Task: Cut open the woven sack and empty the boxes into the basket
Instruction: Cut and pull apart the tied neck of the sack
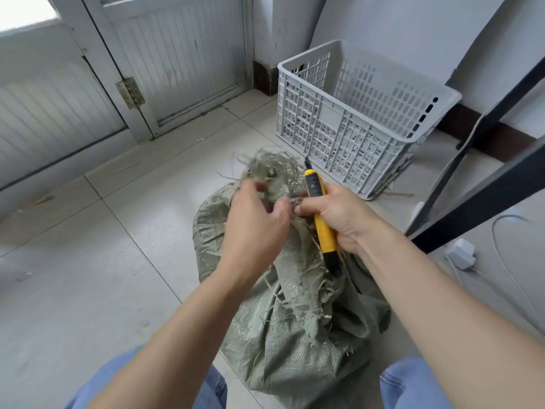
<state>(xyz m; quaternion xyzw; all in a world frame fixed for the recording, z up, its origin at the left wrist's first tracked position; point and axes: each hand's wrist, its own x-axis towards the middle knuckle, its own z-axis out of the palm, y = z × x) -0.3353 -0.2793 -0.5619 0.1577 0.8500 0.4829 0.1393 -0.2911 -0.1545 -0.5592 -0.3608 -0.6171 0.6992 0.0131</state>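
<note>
Early stage: green woven plastic sack [295,335] stands on the floor at 6 o'clock, frayed neck pinched in the left hand [256,222]; right hand [339,219] clamps a yellow utility knife [321,219]; grey slotted plastic basket [354,119] at 1 o'clock apparently unfilled; no boxes visible

The floor [88,290] is laid with large pale tiles, glossy enough to catch the light, with thin dark joints running across them at a slant. A green woven sack [283,343] sits on it, crumpled and frayed at its gathered top. Past the sack, near the corner of the room, a grey slatted plastic basket [348,134] stands upright on the tiles, well apart from the sack's base. Loose straw-coloured strips [398,194] lie by the basket's near corner, and another thin one [124,169] lies out towards the door. To the right, a white plug block [460,254] with its white cable [501,261] rests on the tiles beside dark metal legs [460,214]. A small scrap [23,276] lies far left.
</note>
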